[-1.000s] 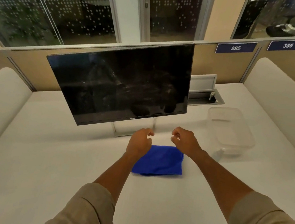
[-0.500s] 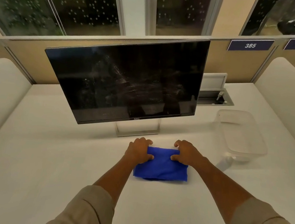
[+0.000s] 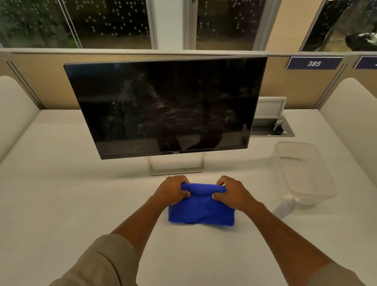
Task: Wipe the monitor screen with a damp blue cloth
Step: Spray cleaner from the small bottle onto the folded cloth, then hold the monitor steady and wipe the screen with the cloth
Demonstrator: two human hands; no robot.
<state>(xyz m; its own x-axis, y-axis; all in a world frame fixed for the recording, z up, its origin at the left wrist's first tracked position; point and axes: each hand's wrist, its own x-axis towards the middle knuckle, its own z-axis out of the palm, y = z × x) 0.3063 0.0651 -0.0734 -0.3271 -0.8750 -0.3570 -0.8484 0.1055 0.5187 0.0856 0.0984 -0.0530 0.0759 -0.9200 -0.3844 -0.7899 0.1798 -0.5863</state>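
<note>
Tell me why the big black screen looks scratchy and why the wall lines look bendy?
In the head view, the monitor is off, so room light catches whitish smears on its dark glass; the partition edges bow because the wide-angle lens curves straight lines near the frame's borders; the blue cloth and both hands look sharp.

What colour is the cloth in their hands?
Bright blue cloth, plain, no pattern; clearest in the head view.

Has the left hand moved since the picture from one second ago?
Yes. The left hand was raised, bare, near the monitor stand; now it is lower and grips the far edge of the blue cloth.
</note>
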